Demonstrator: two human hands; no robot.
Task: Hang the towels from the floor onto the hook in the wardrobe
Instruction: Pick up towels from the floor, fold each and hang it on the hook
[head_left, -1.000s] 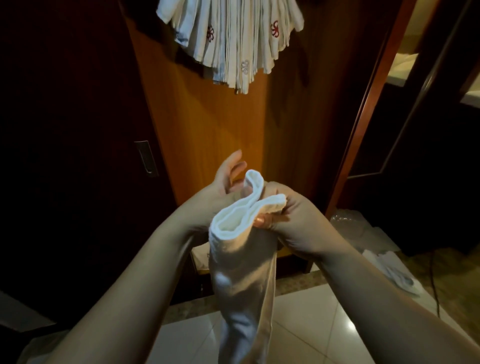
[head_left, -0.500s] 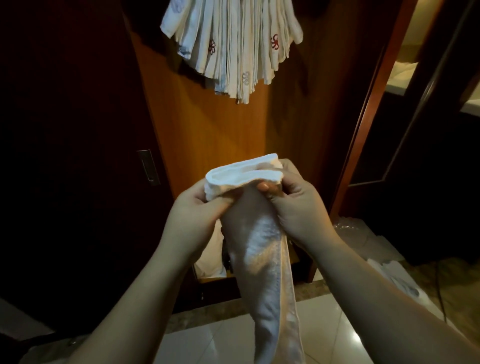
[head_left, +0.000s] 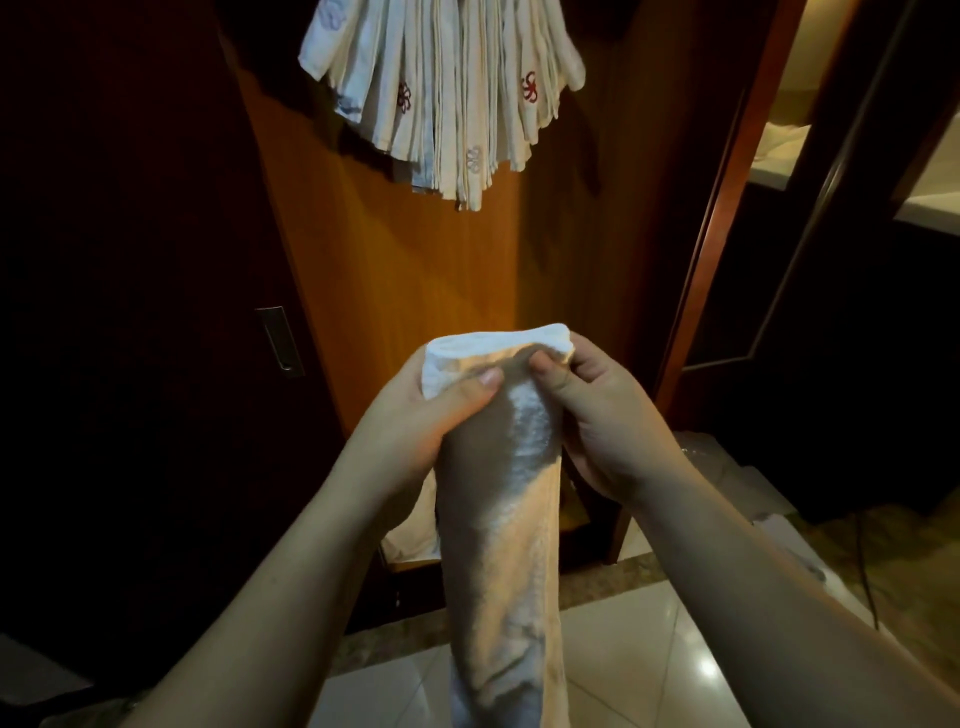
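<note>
White terry cloth, soft and limp, makes up the towel (head_left: 498, 519) that both hands hold at its folded top edge, in front of the wardrobe's wooden back panel (head_left: 415, 291). The left hand (head_left: 415, 415) has its grip closed on the left corner of the fold, thumb pressed on the near face; the right hand (head_left: 597, 415) has its grip closed on the right corner in the same way. Below the two grips the cloth hangs straight down in a long narrow drape toward the tiled floor (head_left: 649, 649). It looks light and floppy, with no stiffness, so it should follow wherever the top edge goes and sag wherever it is let go. The fold between the grips seems the best place to hold, since it gathers the layers. Above the grips, well apart, a bunch of hung towels (head_left: 441, 93) fans out; the hook itself is hidden behind them.
</note>
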